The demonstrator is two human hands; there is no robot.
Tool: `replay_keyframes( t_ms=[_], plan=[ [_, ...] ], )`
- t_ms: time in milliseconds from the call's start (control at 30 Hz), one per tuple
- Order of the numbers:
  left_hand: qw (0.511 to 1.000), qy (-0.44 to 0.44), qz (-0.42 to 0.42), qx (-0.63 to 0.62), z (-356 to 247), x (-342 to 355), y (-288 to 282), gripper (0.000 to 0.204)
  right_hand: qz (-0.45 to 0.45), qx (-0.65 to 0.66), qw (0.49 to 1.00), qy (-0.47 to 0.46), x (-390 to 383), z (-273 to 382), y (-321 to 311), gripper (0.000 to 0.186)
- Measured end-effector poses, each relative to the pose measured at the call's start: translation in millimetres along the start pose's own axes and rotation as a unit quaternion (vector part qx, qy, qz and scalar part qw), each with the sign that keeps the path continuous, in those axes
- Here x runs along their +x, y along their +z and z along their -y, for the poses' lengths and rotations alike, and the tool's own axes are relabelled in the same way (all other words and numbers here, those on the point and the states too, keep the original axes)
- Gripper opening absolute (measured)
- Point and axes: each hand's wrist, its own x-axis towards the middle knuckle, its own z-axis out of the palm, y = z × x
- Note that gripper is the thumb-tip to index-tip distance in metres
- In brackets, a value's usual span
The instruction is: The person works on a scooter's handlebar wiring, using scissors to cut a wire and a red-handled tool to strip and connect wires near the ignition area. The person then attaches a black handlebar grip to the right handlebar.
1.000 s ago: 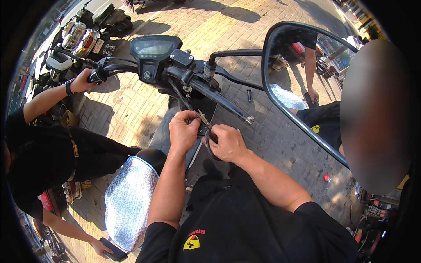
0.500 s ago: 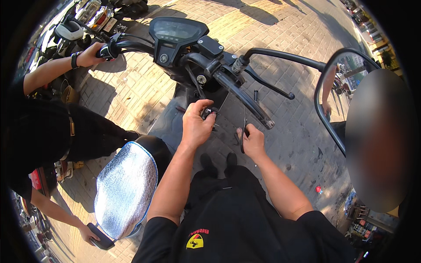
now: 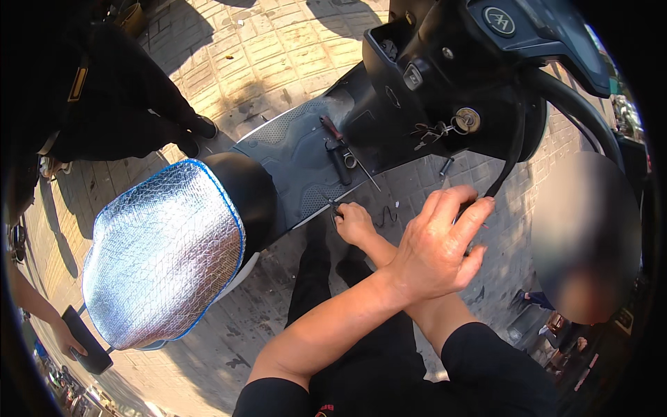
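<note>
My left hand [image 3: 445,243] reaches across to the right, fingers curled on a black cable [image 3: 511,156] that hangs from the handlebar. Beyond that forearm, my right hand [image 3: 353,224] holds a small dark cutting tool [image 3: 336,208] at the edge of the grey footboard [image 3: 292,181]. A red-handled screwdriver [image 3: 331,128], a black cylindrical piece [image 3: 340,167] and a metal ring [image 3: 350,161] lie on the footboard. Keys [image 3: 427,134] hang at the ignition lock [image 3: 467,121] in the black front panel [image 3: 399,97].
A seat with silver foil cover [image 3: 160,250] is at left. Another person in dark clothes [image 3: 118,97] stands beyond it, a hand [image 3: 64,337] on the rear rail [image 3: 90,351]. A bolt [image 3: 446,167] lies on the pavement. A blurred patch covers the mirror area at right.
My view has swung down to the footboard. My right hand has moved down and left with the tool, beneath my left arm. My left hand has shifted right along the cable.
</note>
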Motion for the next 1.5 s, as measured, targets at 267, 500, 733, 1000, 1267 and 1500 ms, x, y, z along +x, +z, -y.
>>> replay_keyframes(
  t_ms=[267, 500, 733, 1000, 1267, 1500],
  plan=[
    [1.000, -0.015, 0.005, -0.020, 7.6, 4.6, -0.1, 0.051, 0.004, 0.102, 0.995, -0.019, -51.2, -31.3, 13.4, 0.028],
    [0.988, -0.129, 0.070, -0.040, -35.1, 11.2, -8.2, 0.032, 0.234, -0.055, 0.946, 0.219, -322.8, -151.9, -57.1, 0.019],
    [0.971, -0.204, 0.093, -0.085, -52.0, 24.3, -10.2, 0.018, -0.068, 0.515, 0.763, 0.384, -391.7, -137.1, -18.7, 0.025],
    [0.972, -0.201, 0.122, 0.004, -69.5, 34.4, -21.5, 0.013, -0.128, 0.172, 0.967, 0.140, -360.3, -209.7, 73.2, 0.035],
    [0.975, -0.191, 0.097, 0.059, -70.8, 36.5, -12.6, 0.015, -0.011, 0.286, 0.933, 0.218, -304.1, -232.1, 97.1, 0.034],
    [0.970, -0.232, 0.056, -0.041, -75.2, 34.6, -13.3, 0.011, 0.008, 0.286, 0.933, 0.217, -293.2, -222.8, 73.2, 0.034]
  ],
)
